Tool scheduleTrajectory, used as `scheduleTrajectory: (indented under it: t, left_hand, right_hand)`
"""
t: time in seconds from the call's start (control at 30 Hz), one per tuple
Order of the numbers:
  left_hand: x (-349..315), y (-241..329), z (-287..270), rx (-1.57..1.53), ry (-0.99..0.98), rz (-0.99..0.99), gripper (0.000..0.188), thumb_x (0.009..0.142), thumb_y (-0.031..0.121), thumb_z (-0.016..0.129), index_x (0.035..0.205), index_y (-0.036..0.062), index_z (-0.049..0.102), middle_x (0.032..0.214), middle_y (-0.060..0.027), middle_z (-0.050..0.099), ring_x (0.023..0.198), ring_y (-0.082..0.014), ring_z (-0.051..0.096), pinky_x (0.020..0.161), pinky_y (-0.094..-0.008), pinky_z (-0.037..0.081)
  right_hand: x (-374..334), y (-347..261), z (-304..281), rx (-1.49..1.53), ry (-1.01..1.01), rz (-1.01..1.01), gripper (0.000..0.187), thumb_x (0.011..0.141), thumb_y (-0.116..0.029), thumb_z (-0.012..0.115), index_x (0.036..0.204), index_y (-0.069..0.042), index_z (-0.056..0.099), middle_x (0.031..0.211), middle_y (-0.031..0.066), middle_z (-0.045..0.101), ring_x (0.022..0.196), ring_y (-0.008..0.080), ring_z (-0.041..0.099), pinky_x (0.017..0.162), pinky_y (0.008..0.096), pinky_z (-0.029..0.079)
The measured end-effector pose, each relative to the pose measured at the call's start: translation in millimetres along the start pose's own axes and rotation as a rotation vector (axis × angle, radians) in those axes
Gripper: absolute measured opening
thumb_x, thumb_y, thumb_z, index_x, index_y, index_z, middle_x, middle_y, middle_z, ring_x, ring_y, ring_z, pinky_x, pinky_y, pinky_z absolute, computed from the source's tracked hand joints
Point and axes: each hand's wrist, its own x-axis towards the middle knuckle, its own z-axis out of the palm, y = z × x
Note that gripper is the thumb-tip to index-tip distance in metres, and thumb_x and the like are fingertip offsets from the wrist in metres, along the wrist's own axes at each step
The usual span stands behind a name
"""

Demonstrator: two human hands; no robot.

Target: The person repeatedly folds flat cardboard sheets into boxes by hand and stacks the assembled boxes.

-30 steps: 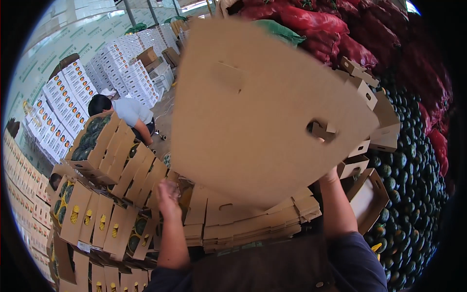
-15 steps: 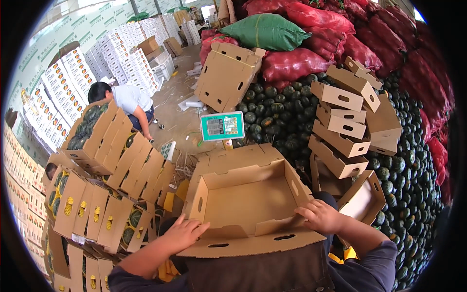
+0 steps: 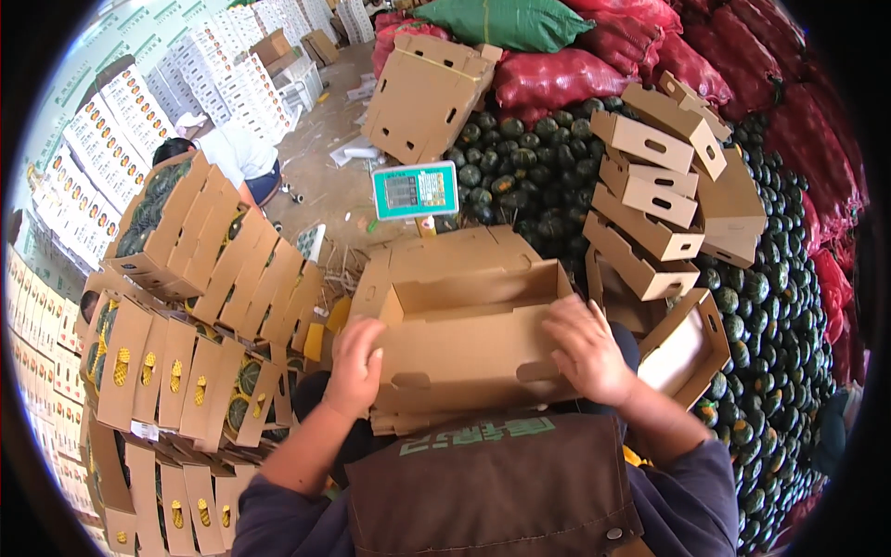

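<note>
A brown cardboard box [image 3: 469,348] stands in front of me, its near wall upright with a cut-out toward each lower corner. My left hand [image 3: 353,367] is closed around the box's left near corner, thumb on the near side. On the right near corner rests my right hand [image 3: 591,353], fingers stretched out over the wall's upper edge. Most of the box's inside is hidden behind the near wall. More cardboard [image 3: 445,249] lies just beyond and beneath it. A dark brown apron [image 3: 492,492] covers my lap.
Left, stacked cartons [image 3: 200,385] hold dark green gourds. A green scale display [image 3: 415,190] stands ahead. Right are piled empty boxes [image 3: 650,195], an open box [image 3: 687,348] and a heap of gourds [image 3: 761,371]. Red mesh sacks [image 3: 561,84] lie behind. A person [image 3: 237,158] bends at far left.
The box's near flap has swung up from lying flat toward me to standing upright. Both hands moved up with it to the near corners. My view has tilted lower.
</note>
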Motion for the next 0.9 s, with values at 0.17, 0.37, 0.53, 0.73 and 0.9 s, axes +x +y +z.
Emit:
scheduleTrajectory:
  t: [0.17,0.37,0.53,0.73,0.9]
  left_hand:
    - [32,41,-11,0.091,-1.302,-0.032,0.053,0.079,0.044,0.061,0.117,0.0064,0.054,0.113,-0.0165,0.057,0.105,-0.0316,0.052,0.092,-0.0359,0.041]
    - [31,27,36,-0.024,-1.771,-0.179,0.055,0.077,0.034,0.064,0.121,0.0034,0.052,0.117,-0.0196,0.057,0.109,-0.0306,0.052,0.092,-0.0347,0.040]
    - [76,77,1,-0.041,-1.310,0.037,0.049,0.078,0.026,0.063,0.120,0.0042,0.051,0.118,-0.0197,0.054,0.110,-0.0310,0.051,0.094,-0.0362,0.039]
    - [28,14,-27,-0.197,-0.326,-0.231,0.053,0.080,0.014,0.058,0.128,0.0004,0.041,0.128,-0.0155,0.045,0.121,-0.0279,0.041,0.104,-0.0389,0.029]
    - [-14,-23,-15,0.207,-0.980,-0.360,0.086,0.069,0.034,0.074,0.137,0.0060,0.029,0.142,-0.0212,0.025,0.131,-0.0347,0.027,0.105,-0.0405,0.027]
  right_hand:
    - [58,-16,8,0.083,-1.282,0.005,0.054,0.077,-0.043,0.061,0.118,-0.008,0.054,0.109,0.0153,0.059,0.096,0.0321,0.057,0.081,0.0431,0.045]
    - [62,-6,73,0.405,-1.679,0.200,0.055,0.073,-0.034,0.062,0.121,-0.009,0.052,0.110,0.0149,0.059,0.096,0.0290,0.058,0.081,0.0439,0.044]
    - [41,-19,-28,0.064,-1.002,0.032,0.034,0.076,-0.026,0.057,0.105,-0.008,0.061,0.093,0.0150,0.064,0.086,0.0336,0.060,0.074,0.0429,0.048]
    - [-74,38,-51,0.002,-0.291,0.824,0.038,0.082,-0.032,0.054,0.094,0.004,0.057,0.071,0.0232,0.059,0.072,0.0393,0.059,0.069,0.0445,0.047]
    - [-130,152,18,0.282,0.288,1.188,0.044,0.083,-0.025,0.060,0.110,0.006,0.046,0.101,0.0231,0.058,0.089,0.0311,0.057,0.076,0.0391,0.046]
